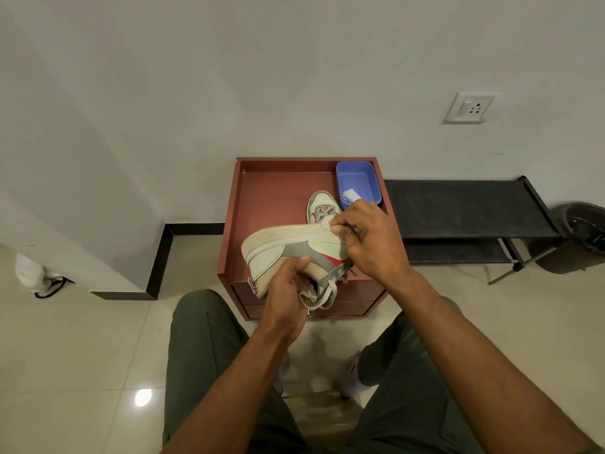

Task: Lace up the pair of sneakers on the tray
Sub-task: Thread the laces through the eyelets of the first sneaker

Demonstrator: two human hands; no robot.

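Head view: red tray [262,191] holds one sneaker [322,208] and a blue tub [357,181].

No readable text, label, brand or number on anything here.

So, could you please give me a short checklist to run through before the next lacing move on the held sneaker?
1. Held sneaker gripped by left hand: ok.
2. Right hand pinching near the toe end: ok; whether it holds a lace tip, cannot tell.
3. Loose laces hanging free below the shoe: not ok, still unthreaded.
4. Second sneaker on the tray: ok.
5. Eyelets facing the camera: not ok, the shoe lies sideways.
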